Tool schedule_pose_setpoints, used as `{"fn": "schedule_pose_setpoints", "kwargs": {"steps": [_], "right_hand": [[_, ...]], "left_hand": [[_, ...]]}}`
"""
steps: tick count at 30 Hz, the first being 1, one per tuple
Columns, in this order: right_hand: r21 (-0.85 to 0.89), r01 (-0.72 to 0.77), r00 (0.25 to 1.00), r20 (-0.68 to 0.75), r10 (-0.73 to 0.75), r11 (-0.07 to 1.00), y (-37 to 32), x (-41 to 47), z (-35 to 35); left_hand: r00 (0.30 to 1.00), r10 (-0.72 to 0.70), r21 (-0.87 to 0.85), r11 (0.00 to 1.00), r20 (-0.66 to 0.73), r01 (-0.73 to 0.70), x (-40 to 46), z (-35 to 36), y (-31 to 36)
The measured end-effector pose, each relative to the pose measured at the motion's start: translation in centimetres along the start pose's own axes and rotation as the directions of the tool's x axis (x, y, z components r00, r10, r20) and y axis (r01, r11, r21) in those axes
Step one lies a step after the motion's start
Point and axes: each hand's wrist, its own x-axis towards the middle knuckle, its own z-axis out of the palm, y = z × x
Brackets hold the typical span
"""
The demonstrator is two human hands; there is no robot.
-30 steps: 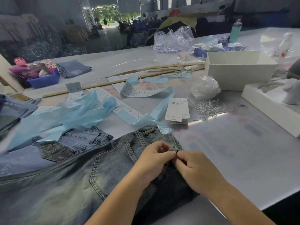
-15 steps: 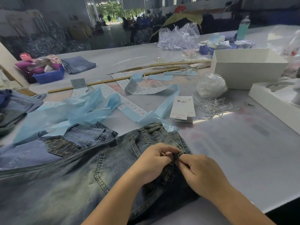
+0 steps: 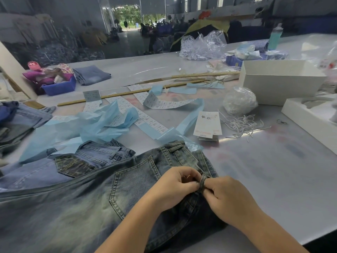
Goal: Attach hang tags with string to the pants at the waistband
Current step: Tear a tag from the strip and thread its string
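Observation:
Faded dark jeans [image 3: 94, 198] lie back side up at the near table edge, waistband toward the right. My left hand [image 3: 175, 187] and my right hand [image 3: 231, 199] meet at the waistband and both pinch a belt loop [image 3: 202, 182], which stands up between the fingertips. No string shows at the fingers. A small stack of white hang tags [image 3: 207, 125] lies beyond the jeans. A loose heap of white strings [image 3: 242, 125] lies just right of the tags.
Lighter jeans [image 3: 102, 154] lie under blue tissue paper [image 3: 102, 123] at left. Label strips [image 3: 169, 104], wooden rulers [image 3: 127, 94], a clear bag [image 3: 238, 100], two white boxes [image 3: 280, 81] and a blue bin [image 3: 60, 87] stand farther back.
Both hands have stayed at the waistband. The belt loop now stands up more plainly between the fingertips. The view has shifted slightly.

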Motion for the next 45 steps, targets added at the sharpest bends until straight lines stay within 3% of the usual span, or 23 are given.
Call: {"fn": "schedule_pose_setpoints", "kwargs": {"steps": [7, 11, 13, 15, 17, 20, 22, 26, 29, 35, 39, 41, 45], "right_hand": [[-0.019, -0.030, 0.999, 0.021, 0.031, 0.999, 0.1, -0.2, -0.2], [-0.022, -0.050, 0.999, 0.006, 0.050, 0.999, 0.1, 0.2, 0.0], [0.009, -0.045, 0.999, -0.011, 0.045, 0.999, 0.1, 0.3, 0.0], [0.111, -0.018, 0.999, -0.024, 0.020, 0.994, 0.1, 0.6, -0.2], [0.236, -0.001, 0.999, -0.045, 0.012, 0.972, 0.2, 0.9, -0.5], [0.386, -0.017, 0.999, -0.028, 0.030, 0.923, 0.4, 1.2, -1.0], [0.496, -0.057, 0.998, 0.035, 0.046, 0.866, 0.7, 1.1, -1.3], [0.714, -0.184, 0.981, 0.177, 0.079, 0.675, 1.6, 0.6, -2.0], [0.794, -0.229, 0.973, 0.186, 0.135, 0.563, 2.7, 0.3, -2.7], [0.859, -0.164, 0.955, 0.017, 0.295, 0.484, 4.3, -0.1, -3.9], [0.882, -0.062, 0.943, -0.102, 0.318, 0.468, 4.3, 0.0, -4.4], [0.880, -0.057, 0.941, -0.111, 0.319, 0.472, 4.4, 0.0, -4.5], [0.882, -0.100, 0.956, -0.044, 0.291, 0.461, 4.5, 0.0, -4.6]], "left_hand": [[0.995, 0.075, 0.151, 0.986, -0.067, -0.064, 0.0, 0.3, 0.0], [0.976, 0.169, 0.458, 0.884, -0.134, -0.090, 0.0, 0.7, 0.2], [0.964, 0.212, 0.491, 0.865, -0.162, -0.107, 0.0, 1.2, 0.2], [0.957, 0.163, 0.366, 0.928, -0.239, -0.066, -0.2, 1.8, 0.1], [0.943, 0.029, 0.088, 0.996, -0.331, 0.000, -0.3, 2.3, 0.1], [0.915, -0.155, -0.257, 0.965, -0.372, 0.059, -0.1, 2.4, 0.3], [0.907, -0.205, -0.357, 0.932, -0.367, 0.066, 0.1, 2.3, 0.6], [0.905, -0.197, -0.409, 0.912, -0.377, 0.028, 0.2, 2.6, 0.9], [0.890, -0.229, -0.428, 0.903, -0.393, 0.044, 0.1, 2.5, 0.5], [0.878, -0.259, -0.442, 0.895, -0.402, 0.061, 0.3, 2.9, 0.6], [0.904, -0.251, -0.583, 0.813, -0.345, 0.003, 0.2, 2.8, 1.6], [0.916, -0.227, -0.617, 0.787, -0.330, -0.027, 0.1, 2.6, 2.2], [0.929, -0.136, -0.516, 0.854, -0.344, -0.066, -0.1, 2.4, 3.0]]}}
